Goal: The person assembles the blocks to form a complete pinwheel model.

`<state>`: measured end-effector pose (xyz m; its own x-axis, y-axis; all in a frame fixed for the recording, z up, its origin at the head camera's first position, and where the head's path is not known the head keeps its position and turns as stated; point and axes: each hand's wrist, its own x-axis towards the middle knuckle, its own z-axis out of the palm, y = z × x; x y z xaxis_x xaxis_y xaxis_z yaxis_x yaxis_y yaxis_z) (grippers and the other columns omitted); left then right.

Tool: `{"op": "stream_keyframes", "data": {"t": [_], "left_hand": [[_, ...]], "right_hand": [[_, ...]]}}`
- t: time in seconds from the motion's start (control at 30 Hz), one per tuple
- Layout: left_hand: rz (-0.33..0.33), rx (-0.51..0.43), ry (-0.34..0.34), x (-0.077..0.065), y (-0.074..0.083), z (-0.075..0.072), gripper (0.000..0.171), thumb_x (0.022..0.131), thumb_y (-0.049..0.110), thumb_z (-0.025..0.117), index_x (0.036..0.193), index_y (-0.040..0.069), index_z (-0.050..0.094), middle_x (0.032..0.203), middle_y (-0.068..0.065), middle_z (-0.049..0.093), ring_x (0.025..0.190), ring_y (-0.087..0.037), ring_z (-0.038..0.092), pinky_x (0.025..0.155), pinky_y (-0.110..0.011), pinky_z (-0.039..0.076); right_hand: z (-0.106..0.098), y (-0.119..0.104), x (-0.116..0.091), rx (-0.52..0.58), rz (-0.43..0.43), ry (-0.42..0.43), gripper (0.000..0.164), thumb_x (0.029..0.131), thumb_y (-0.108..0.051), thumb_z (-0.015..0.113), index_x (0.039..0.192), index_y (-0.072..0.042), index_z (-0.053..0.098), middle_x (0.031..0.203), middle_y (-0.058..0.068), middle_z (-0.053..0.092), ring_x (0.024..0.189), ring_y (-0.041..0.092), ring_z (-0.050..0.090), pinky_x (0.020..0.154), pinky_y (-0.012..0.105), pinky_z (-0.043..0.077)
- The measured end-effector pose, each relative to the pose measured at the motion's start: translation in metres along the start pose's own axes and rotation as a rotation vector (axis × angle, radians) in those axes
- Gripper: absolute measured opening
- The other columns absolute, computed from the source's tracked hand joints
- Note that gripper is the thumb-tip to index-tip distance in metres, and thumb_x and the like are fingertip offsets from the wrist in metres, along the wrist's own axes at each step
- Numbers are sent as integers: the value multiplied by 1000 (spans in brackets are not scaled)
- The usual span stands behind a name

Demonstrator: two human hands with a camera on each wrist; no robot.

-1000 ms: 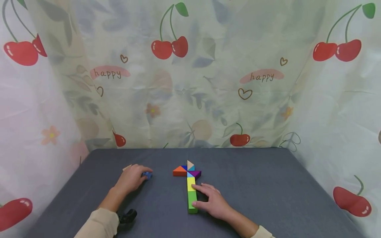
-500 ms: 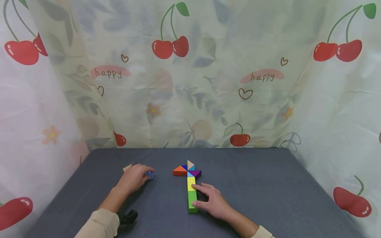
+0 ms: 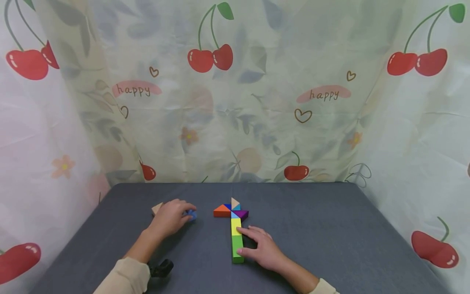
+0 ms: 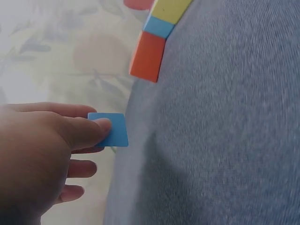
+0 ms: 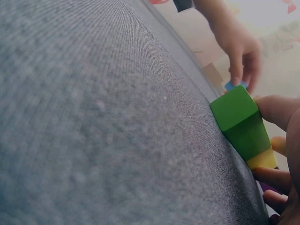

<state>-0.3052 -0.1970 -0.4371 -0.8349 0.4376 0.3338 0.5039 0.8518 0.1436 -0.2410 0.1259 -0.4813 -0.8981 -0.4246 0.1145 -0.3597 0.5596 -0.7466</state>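
My left hand pinches a small blue block between thumb and fingers, left of a figure of coloured blocks. In the figure, a yellow block and a green block form a stem. Above them sit an orange triangle, a purple triangle, a plain wooden triangle and several small blue pieces. My right hand rests along the stem's right side, with the index finger on the yellow block and the thumb on the green one.
A plain wooden block lies behind my left hand, partly hidden by it. A black wrist device shows at my left wrist. The dark grey table is enclosed by a printed curtain at the back and sides.
My left hand has moved a little to the right with the blue block, nearer the figure, and more of the wooden block behind it shows. My right hand has stayed in place.
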Motion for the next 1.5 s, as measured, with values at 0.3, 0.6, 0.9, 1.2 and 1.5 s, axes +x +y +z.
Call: {"op": "stream_keyframes", "data": {"t": [0.3, 0.6, 0.9, 1.2, 1.5], "left_hand": [[-48, -63, -19, 4, 16, -6, 24, 84, 25, 78, 107, 20, 75, 86, 11, 63, 83, -11, 56, 71, -35, 48], [-65, -100, -26, 7, 31, 0, 24, 83, 24, 79, 106, 17, 75, 79, 13, 58, 77, -9, 50, 70, -33, 46], [-73, -108, -4, 8, 50, 10, 22, 82, 24, 79, 104, 18, 76, 74, 13, 52, 71, -11, 45, 63, -30, 42], [-111, -114, -22, 11, 63, 27, 22, 83, 26, 78, 103, 16, 76, 70, 10, 48, 69, -12, 44, 59, -29, 38], [-163, -195, -87, 15, 71, 36, 27, 83, 26, 79, 106, 13, 75, 70, 6, 49, 68, -13, 47, 61, -29, 40]], "right_hand": [[0, 2, 1, -15, 1, -1, 62, 86, -50, 70, 140, -24, 55, 140, 6, 52, 135, 34, 36, 103, 66, 22], [0, 2, 2, -20, 0, -2, 62, 86, -50, 70, 140, -24, 56, 140, 6, 53, 135, 34, 36, 103, 66, 21], [-1, 0, 2, -14, 37, -14, 61, 86, -50, 70, 140, -27, 54, 142, 7, 50, 135, 34, 34, 103, 67, 21], [-1, 0, 2, -15, 44, -17, 61, 86, -50, 70, 140, -27, 55, 141, 6, 51, 136, 34, 34, 103, 67, 21], [-1, -1, 2, -11, 68, -26, 62, 86, -52, 69, 140, -28, 54, 142, 6, 50, 136, 34, 34, 103, 67, 21]]}}
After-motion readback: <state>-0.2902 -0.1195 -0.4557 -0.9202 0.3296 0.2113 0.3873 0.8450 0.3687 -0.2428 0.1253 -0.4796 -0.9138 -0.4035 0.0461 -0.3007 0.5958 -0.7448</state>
